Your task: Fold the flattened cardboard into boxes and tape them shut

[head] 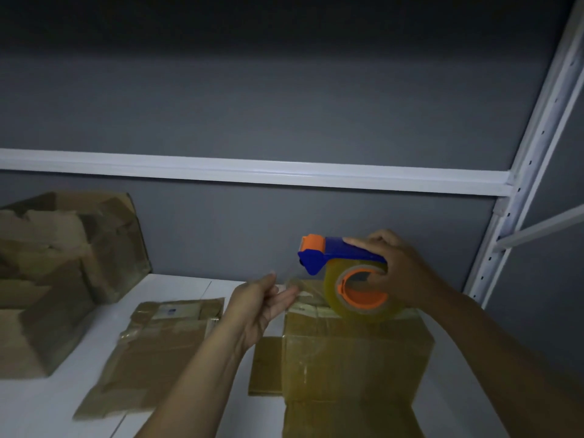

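Over box (354, 352), dispenser (335, 252) in R fingers (357, 241), L fingers (284, 295) beside

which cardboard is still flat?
The middle piece, lying on the table left of the left hand. The left box and the right box under the tape dispenser stand folded.

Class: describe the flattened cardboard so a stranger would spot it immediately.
Start at the white tabletop. Between the battered box at left and the taped box at right lies the flattened cardboard. Unlike them it lies flat, with a pale label near its far edge.
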